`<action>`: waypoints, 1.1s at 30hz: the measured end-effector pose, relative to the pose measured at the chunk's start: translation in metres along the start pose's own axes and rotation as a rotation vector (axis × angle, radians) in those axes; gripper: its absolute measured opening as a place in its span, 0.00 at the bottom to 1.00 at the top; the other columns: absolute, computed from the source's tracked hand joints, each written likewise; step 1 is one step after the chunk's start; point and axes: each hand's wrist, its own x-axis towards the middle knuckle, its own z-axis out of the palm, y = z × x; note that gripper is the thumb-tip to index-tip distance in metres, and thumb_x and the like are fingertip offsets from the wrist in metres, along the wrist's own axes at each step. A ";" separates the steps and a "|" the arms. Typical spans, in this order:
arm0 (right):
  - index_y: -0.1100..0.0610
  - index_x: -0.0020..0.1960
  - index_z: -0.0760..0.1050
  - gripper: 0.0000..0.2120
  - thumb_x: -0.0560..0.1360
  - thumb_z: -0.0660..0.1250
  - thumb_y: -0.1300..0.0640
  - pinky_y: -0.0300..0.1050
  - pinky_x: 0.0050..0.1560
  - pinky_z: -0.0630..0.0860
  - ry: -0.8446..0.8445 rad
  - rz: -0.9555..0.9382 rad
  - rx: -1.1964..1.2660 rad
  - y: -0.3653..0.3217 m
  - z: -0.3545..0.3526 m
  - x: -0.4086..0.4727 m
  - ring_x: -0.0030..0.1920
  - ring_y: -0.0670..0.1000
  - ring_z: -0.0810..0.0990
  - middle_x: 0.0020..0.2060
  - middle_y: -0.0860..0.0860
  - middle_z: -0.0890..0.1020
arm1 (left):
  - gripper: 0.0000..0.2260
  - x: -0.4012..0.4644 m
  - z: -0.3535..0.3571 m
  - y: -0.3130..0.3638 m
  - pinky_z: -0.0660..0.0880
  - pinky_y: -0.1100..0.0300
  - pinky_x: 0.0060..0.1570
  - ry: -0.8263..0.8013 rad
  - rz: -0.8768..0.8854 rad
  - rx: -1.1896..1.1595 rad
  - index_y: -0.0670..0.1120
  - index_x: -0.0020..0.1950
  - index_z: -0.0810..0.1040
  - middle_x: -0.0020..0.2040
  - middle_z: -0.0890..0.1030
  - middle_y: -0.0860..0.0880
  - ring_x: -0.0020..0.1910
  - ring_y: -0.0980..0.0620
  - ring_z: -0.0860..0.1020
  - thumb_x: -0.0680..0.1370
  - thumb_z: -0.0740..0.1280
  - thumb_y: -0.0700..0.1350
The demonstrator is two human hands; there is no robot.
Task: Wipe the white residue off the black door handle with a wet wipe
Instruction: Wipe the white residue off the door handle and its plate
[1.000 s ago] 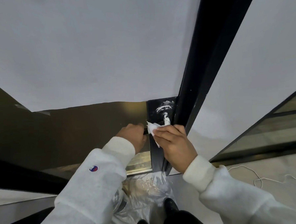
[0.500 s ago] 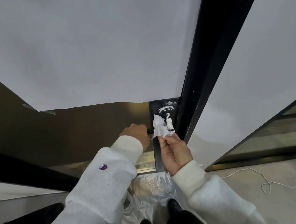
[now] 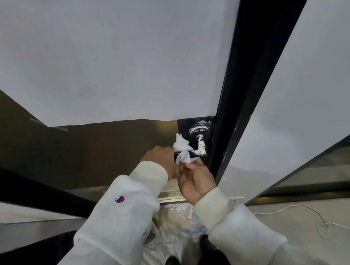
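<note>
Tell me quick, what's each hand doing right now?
Left hand: closed around the free end of the door handle.
Right hand: fingers pinching the wet wipe against the handle.

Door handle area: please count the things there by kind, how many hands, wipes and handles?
Hands: 2, left hand and right hand
Wet wipe: 1, wrapped around the lever
Black door handle: 1, white residue visible on it
Total: 4
</note>
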 end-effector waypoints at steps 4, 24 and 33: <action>0.62 0.50 0.79 0.09 0.79 0.61 0.71 0.43 0.51 0.83 0.026 0.022 0.030 -0.007 -0.013 -0.019 0.42 0.49 0.86 0.43 0.56 0.86 | 0.08 -0.001 0.002 -0.001 0.72 0.54 0.41 0.021 -0.009 -0.021 0.45 0.53 0.76 0.45 0.77 0.45 0.42 0.42 0.78 0.78 0.62 0.46; 0.63 0.50 0.85 0.09 0.71 0.71 0.71 0.45 0.53 0.77 -0.251 -1.523 -1.757 -0.063 -0.033 -0.006 0.51 0.55 0.76 0.47 0.55 0.84 | 0.08 0.005 -0.005 0.018 0.75 0.53 0.43 0.023 -0.055 0.074 0.44 0.54 0.77 0.43 0.71 0.46 0.47 0.42 0.77 0.78 0.64 0.45; 0.61 0.60 0.82 0.15 0.77 0.62 0.63 0.53 0.68 0.69 -0.464 -1.596 -2.068 -0.076 -0.048 -0.009 0.64 0.56 0.78 0.61 0.55 0.83 | 0.05 -0.008 0.007 -0.003 0.74 0.56 0.39 0.144 -0.051 -0.194 0.46 0.45 0.75 0.38 0.72 0.49 0.37 0.47 0.76 0.76 0.68 0.46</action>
